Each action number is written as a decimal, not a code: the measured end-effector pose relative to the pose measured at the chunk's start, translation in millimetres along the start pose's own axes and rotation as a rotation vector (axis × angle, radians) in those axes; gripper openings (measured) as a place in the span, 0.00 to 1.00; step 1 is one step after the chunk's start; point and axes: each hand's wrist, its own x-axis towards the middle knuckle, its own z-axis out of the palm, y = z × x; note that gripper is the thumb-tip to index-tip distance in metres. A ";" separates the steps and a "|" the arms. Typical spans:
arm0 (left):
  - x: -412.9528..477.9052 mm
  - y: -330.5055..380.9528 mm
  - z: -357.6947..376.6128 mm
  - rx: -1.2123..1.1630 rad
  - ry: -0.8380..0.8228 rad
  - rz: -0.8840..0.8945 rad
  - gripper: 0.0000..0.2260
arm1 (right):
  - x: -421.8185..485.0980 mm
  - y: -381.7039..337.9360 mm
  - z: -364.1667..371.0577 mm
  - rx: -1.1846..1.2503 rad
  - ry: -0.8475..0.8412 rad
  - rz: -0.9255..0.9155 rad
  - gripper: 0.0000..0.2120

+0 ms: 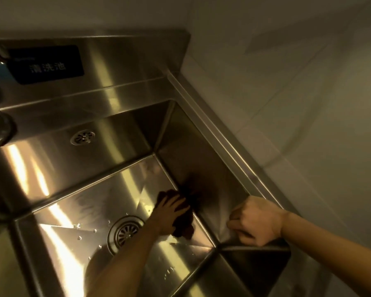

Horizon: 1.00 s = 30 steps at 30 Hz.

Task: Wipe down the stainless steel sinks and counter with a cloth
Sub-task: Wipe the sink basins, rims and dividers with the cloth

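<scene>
Pale wall tiles [298,103] close off the right side, and a brushed steel sink [201,168] fills most of the view, with a dark sign [45,64] on the splashback behind it.

The job looks to be partway through. The cloth [185,227], a dark brownish rag bunched into folds, lies on the sink floor along its right edge, where the floor meets the right wall and just right of the drain [125,232]. The left hand [169,213] presses it down, its fingers spread and fairly straight on top rather than wrapped around it. The right hand [256,221] braces at the sink's near right corner, its fingers curled over the rim.

Water drops [79,237] sit on the floor left of the drain, so that part likely needs a pass. The back wall with its small strainer [83,137] shows no clear sign either way. Whether the other sinks or the desk have been wiped cannot be told.
</scene>
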 end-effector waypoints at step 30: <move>-281.3 300.1 -113.5 -0.251 0.307 -1.324 0.22 | 152.1 -54.0 123.4 0.188 -0.655 0.148 0.40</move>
